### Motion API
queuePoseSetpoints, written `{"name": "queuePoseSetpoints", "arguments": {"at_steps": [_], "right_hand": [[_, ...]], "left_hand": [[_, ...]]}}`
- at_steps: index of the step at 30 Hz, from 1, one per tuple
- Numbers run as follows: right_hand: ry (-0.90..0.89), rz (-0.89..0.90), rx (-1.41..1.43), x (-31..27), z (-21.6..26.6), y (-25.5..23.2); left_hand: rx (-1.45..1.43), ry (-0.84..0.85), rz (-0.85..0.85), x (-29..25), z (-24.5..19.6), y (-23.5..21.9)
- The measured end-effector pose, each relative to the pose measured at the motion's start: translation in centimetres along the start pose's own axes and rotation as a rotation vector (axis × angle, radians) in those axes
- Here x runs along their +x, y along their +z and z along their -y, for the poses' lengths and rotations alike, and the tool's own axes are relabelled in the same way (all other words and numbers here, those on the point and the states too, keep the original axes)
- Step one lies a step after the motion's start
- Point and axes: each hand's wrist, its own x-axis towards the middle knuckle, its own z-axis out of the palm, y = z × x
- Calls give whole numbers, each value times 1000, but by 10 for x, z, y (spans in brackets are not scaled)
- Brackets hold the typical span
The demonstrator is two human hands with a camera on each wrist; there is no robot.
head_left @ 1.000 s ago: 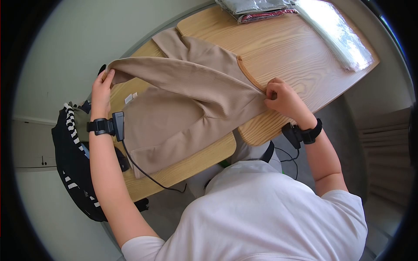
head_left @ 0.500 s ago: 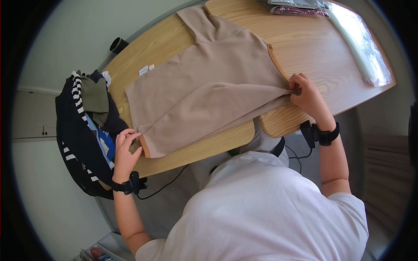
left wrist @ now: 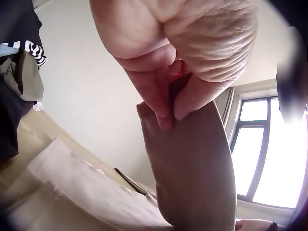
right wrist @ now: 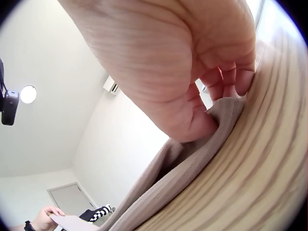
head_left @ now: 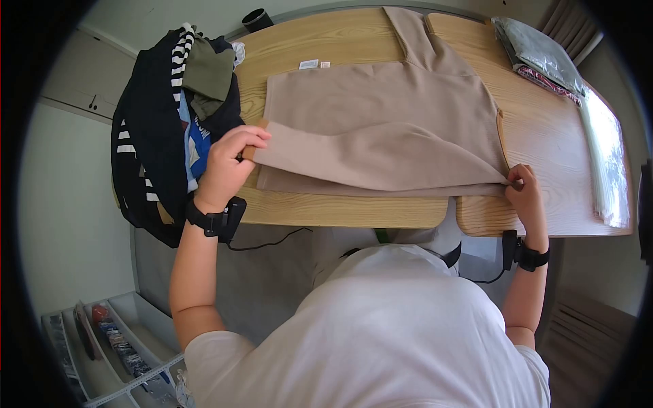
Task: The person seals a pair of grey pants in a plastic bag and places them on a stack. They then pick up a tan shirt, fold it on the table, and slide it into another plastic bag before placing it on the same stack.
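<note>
A beige long-sleeved top point(head_left: 354, 102) lies spread over the wooden table, its orange-brown neckline point(head_left: 502, 132) toward the right. My left hand point(head_left: 229, 166) pinches the sleeve's cuff point(head_left: 257, 141) between thumb and fingers, and the sleeve stretches along the near side of the body. In the left wrist view that sleeve point(left wrist: 190, 163) hangs from the fingertips, raised off the table. With thumb and fingers, my right hand point(head_left: 527, 194) pinches the fabric near the neckline, low at the tabletop. The right wrist view shows the pinched fold point(right wrist: 226, 111) close over the wood.
A heap of dark, striped and olive clothes point(head_left: 153, 136) stands at the left end of the table point(head_left: 326, 34). Plastic-wrapped garments point(head_left: 541, 58) and a clear bag point(head_left: 605, 156) lie on the right. A black cup point(head_left: 257, 20) is at the back; compartmented bins point(head_left: 115, 340) sit lower left.
The left hand moved from the far-left edge to the near side, bringing the sleeve down, and now lifts its cuff. The right hand keeps its pinch near the neckline. The head view has turned.
</note>
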Motion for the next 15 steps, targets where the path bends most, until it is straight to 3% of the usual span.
{"name": "queuePoseSetpoints", "arguments": {"at_steps": [1,4,6,7,9,10,12,13,15], "right_hand": [[6,-4,10,-1,-1,0],[30,-18,33,-2,-3,1],[37,-11,21,-4,0,2],[50,-7,10,-3,1,1],[26,-14,6,-1,-2,2],[8,-16,1,-2,-4,3],[27,-18,2,-4,3,3],[43,-28,8,-4,5,3],[13,-52,1,-4,3,6]], "left_hand": [[-181,-40,-109,-4,6,-2],[-281,-60,-182,-18,30,-3],[-518,-264,20,-33,58,10],[-416,-376,69,-38,62,14],[-603,-588,-83,-42,62,23],[-604,-591,-82,-41,59,25],[-245,-755,-45,-37,50,32],[-247,-758,-47,-37,48,37],[13,-693,23,-38,47,47]]}}
